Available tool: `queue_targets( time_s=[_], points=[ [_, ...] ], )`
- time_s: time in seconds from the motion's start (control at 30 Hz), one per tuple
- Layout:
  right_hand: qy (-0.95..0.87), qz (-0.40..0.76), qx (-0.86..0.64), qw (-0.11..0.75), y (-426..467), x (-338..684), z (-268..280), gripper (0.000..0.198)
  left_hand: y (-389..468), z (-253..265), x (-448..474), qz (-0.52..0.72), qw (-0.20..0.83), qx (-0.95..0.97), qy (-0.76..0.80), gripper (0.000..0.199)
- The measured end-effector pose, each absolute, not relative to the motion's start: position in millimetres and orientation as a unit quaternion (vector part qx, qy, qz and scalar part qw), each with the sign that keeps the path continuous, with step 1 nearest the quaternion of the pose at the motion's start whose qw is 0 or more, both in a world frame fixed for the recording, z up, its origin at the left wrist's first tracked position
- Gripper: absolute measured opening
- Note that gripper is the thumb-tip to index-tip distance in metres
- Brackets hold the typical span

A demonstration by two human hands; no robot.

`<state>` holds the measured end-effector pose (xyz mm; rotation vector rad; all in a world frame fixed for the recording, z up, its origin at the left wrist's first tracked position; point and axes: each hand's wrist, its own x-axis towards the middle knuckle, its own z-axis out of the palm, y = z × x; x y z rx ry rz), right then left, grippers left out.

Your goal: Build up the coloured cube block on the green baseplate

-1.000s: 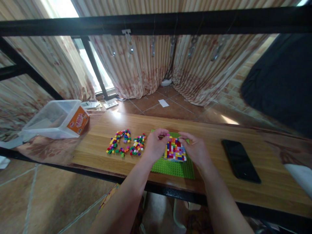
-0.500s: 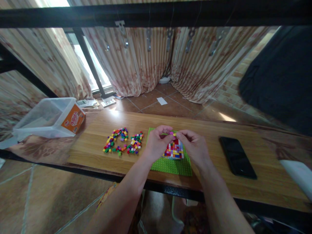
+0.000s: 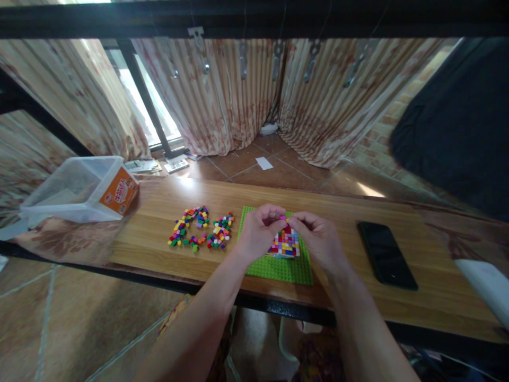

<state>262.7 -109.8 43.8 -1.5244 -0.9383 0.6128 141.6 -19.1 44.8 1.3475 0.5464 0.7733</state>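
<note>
My left hand (image 3: 260,229) and my right hand (image 3: 317,233) meet above a block of multicoloured building bricks (image 3: 287,243). Between their fingertips are small pink and yellow bricks (image 3: 283,218), pinched from both sides; fingers partly hide them. The built block, with a patchwork of red, white, purple, blue and yellow on the side facing me, stands on a green baseplate (image 3: 278,270). Its far part is hidden behind my hands. Left of the baseplate, loose small bricks (image 3: 221,231) lie scattered, with more bricks in a rough ring (image 3: 181,228) beside them.
A black phone (image 3: 387,255) lies on the wooden table (image 3: 151,233) to the right. At the left stands a clear plastic bin (image 3: 75,188) with an orange label. A dark bar (image 3: 254,20) crosses overhead with metal clips. A white object (image 3: 481,281) rests at the right edge.
Both hands stay over the block, and the pinched bricks have turned slightly, showing less yellow. The view has tipped a little; the loose bricks have not visibly moved.
</note>
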Motion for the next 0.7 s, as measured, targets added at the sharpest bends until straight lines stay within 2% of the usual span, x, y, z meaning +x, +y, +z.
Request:
queue_targets(
  time_s=[0.23,0.37,0.53,0.7],
  points=[
    [-0.376,0.309,-0.623,0.612,-111,264,43,0.027,-19,48,140,0.328,0.715,0.572,0.231,0.017],
    [-0.364,0.268,-0.631,0.631,-112,270,43,0.025,-14,51,136,0.327,0.742,0.537,0.233,0.019],
    [-0.399,0.158,-0.724,0.541,-115,279,41,0.020,-4,50,134,0.377,0.722,0.504,0.287,0.014],
    [-0.474,0.117,-0.755,0.438,-118,283,32,0.023,0,48,134,0.390,0.721,0.489,0.298,0.015]
  ],
)
